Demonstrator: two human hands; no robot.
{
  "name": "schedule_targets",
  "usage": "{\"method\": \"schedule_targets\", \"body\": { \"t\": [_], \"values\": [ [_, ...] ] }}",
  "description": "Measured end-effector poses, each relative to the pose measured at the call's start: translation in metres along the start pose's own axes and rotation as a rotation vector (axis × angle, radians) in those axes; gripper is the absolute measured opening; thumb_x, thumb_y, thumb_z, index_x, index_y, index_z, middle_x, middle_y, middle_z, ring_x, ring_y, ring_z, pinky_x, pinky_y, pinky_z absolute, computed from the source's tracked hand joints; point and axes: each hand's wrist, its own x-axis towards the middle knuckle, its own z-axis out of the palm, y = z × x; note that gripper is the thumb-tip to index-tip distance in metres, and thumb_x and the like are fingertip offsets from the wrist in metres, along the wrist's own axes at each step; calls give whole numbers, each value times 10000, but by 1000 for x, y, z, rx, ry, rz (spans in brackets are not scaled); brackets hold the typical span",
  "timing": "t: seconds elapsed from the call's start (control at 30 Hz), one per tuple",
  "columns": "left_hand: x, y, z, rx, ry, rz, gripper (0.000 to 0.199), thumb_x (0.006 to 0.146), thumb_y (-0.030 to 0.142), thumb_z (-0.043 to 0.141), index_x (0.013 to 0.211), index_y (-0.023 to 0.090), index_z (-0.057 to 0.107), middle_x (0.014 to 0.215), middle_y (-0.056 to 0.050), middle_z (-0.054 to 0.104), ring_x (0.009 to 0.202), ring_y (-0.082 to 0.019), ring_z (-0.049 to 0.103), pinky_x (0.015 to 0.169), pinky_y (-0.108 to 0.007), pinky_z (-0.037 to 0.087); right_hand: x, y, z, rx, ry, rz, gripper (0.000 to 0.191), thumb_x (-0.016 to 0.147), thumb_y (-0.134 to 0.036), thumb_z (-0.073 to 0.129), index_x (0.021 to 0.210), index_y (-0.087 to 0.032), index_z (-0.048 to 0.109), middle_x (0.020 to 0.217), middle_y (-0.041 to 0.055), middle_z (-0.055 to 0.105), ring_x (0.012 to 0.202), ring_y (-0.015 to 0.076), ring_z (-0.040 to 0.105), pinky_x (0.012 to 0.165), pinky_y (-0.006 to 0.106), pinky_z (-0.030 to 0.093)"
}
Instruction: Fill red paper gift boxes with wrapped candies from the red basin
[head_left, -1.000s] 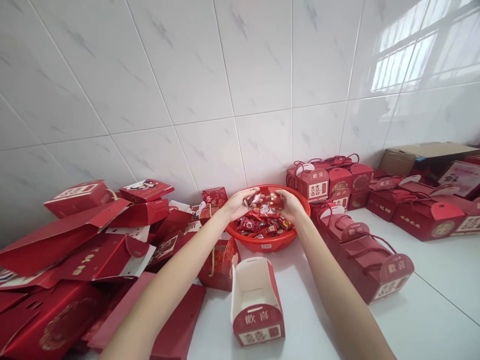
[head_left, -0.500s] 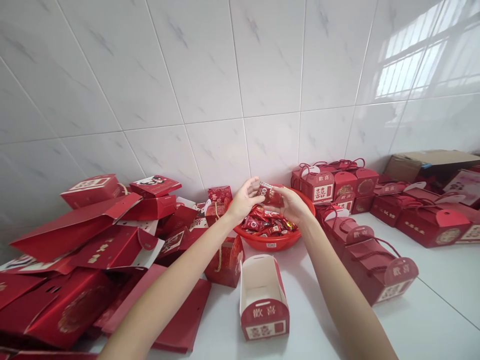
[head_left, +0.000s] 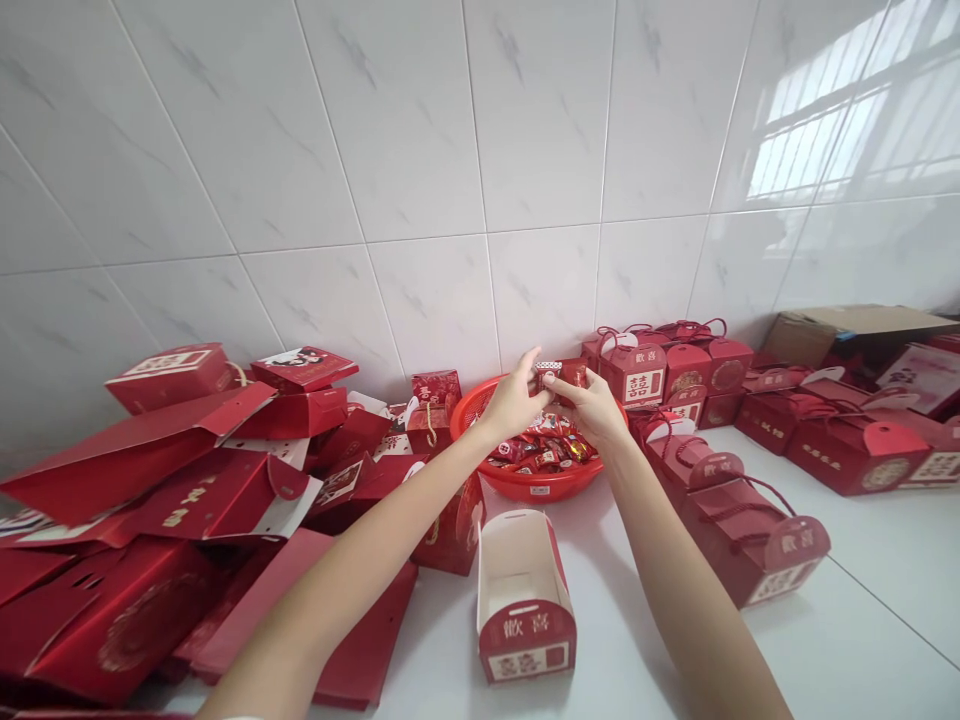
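Note:
Red-wrapped candy packets (head_left: 561, 374) are held between both hands above a red plastic basket (head_left: 540, 490). My left hand (head_left: 517, 398) pinches them from the left side, and my right hand (head_left: 594, 402) grips them from the right with its thumb across the front. More wrapped candies (head_left: 544, 452) lie in the basket below. Nearer the camera, an open red box (head_left: 526, 600) with a white inside stands on the white surface and looks empty.
Unfinished and folded red boxes (head_left: 217, 500) are piled on the left. Closed red boxes with cord handles (head_left: 750, 530) stand on the right, with a brown carton (head_left: 847, 325) behind. A tiled wall (head_left: 420, 130) rises at the back.
My left hand has moved right, and both hands are now closer together around the packets. The packets have shifted slightly right and more of the basket's left side shows. The view has shifted a little.

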Motion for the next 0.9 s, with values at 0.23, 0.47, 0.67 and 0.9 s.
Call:
{"method": "schedule_targets", "body": {
  "t": [0.23,0.47,0.67,0.9],
  "values": [
    [8,-13,2,115,-61,34,612,881,164,480,1485,220,398,1511,-101,491,1379,-234,476,1088,-365,443,3,-11,-14,-109,115,-88,399,513,-339,872,783,-172,631,808,25,713,716,184,674,545,275,575],
    [24,-53,-5,681,-616,-96,354,618,11,576,855,195,763,899,-48,786,861,-250,717,833,-305,533,-1,-26,-19,-78,172,-104,346,542,-301,836,787,-190,617,779,-7,680,694,154,646,471,226,553],
    [37,-81,-2,908,-657,-103,649,570,11,643,1204,153,660,1249,-185,688,1102,-349,647,913,-370,486,-2,-28,-20,-81,108,-111,323,562,-304,833,764,-196,605,734,-14,652,696,164,644,482,241,562],
    [41,-84,7,968,-756,-94,406,625,159,727,1031,172,716,1004,-112,744,915,-299,673,764,-313,486,0,-28,-20,-93,84,-98,358,549,-328,845,785,-182,619,782,3,676,724,174,654,499,256,563]
  ]
}}
